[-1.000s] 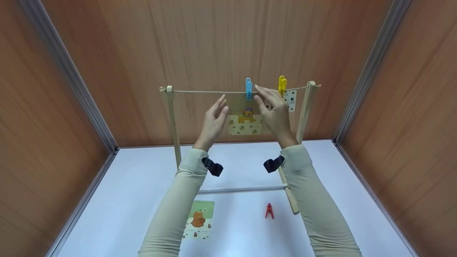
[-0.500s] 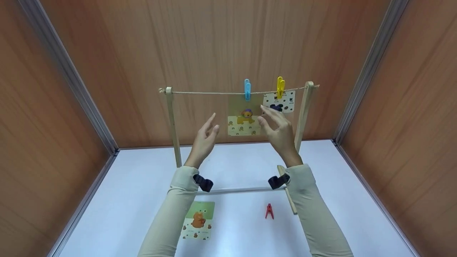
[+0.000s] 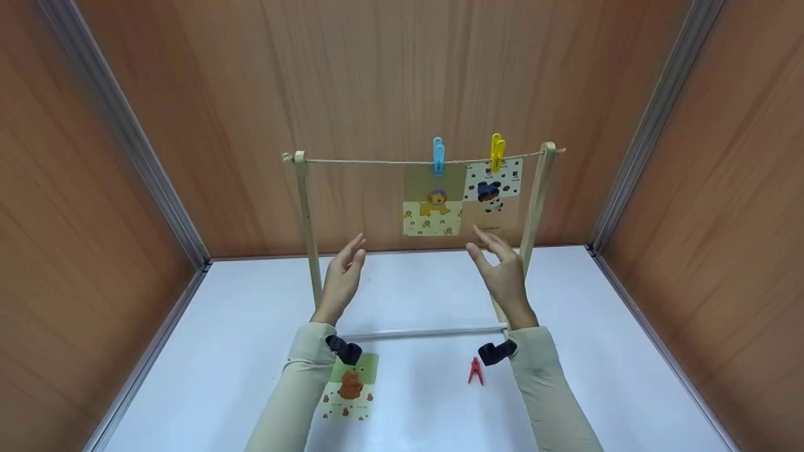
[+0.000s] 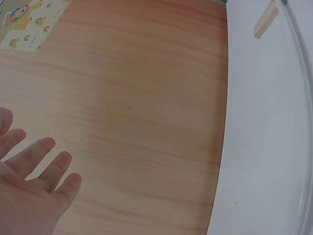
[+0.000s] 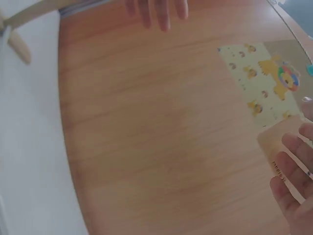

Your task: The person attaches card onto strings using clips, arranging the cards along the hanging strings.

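A string (image 3: 370, 162) runs between two wooden posts. From it hangs a lion card (image 3: 432, 213), pinned by a blue clothespin (image 3: 438, 156). Right of that, a yellow clothespin (image 3: 497, 152) holds a panda card (image 3: 492, 188). My left hand (image 3: 342, 276), its fingers spread in the left wrist view, is in the air left of and below the lion card. Below the panda card my right hand (image 3: 504, 276) is raised with relaxed fingers, holding nothing. On the white table lie a bear card (image 3: 350, 392), partly behind the left wrist camera, and a red clothespin (image 3: 475, 371).
The rack's left post (image 3: 307, 226) and right post (image 3: 537, 207) stand beside the hands. A pale crossbar (image 3: 427, 333) joins the base low over the white table (image 3: 414, 289). Wood-grain panels (image 3: 352, 75) enclose the back and sides.
Both hands have come down and away from the string, drawing apart toward me. The panda card, covered earlier by the right hand, now shows. Both cards stay hanging from their clothespins.
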Tool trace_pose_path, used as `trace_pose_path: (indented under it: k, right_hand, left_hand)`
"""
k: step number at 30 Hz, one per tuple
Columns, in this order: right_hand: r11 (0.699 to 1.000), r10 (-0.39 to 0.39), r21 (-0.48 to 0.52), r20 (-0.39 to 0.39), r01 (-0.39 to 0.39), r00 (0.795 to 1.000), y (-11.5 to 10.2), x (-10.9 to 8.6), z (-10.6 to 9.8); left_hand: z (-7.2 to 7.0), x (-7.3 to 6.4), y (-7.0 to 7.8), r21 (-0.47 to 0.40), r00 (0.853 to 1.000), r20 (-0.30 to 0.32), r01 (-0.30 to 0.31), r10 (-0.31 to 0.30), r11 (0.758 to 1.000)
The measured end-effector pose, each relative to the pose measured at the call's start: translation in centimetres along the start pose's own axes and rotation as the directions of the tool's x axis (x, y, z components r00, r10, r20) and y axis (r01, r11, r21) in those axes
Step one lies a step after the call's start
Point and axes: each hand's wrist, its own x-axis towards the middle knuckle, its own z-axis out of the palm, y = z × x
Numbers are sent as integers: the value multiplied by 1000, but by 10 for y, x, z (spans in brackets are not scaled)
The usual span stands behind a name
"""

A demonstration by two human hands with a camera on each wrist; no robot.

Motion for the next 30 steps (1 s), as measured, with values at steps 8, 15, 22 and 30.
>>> trace_pose_path:
  k: [8, 15, 22, 30]
  right_hand:
    - [990, 122, 68, 38, -124, 992, 18, -25, 1]
    - [958, 266, 103, 41, -269, 963, 37, -52, 3]
    - [928, 364, 71, 56, -367, 930, 55, -77, 6]
    - [892, 450, 18, 63, -452, 891, 70, -100, 11]
  left_hand:
    - [-5, -15, -29, -22, 999, -1, 50, -50, 998]
    - [-9, -31, -58, -28, 996, 0, 85, -85, 996]
    - [-12, -50, -86, -8, 991, 6, 133, -133, 991]
    - [-16, -68, -107, 31, 975, 27, 219, -220, 975]
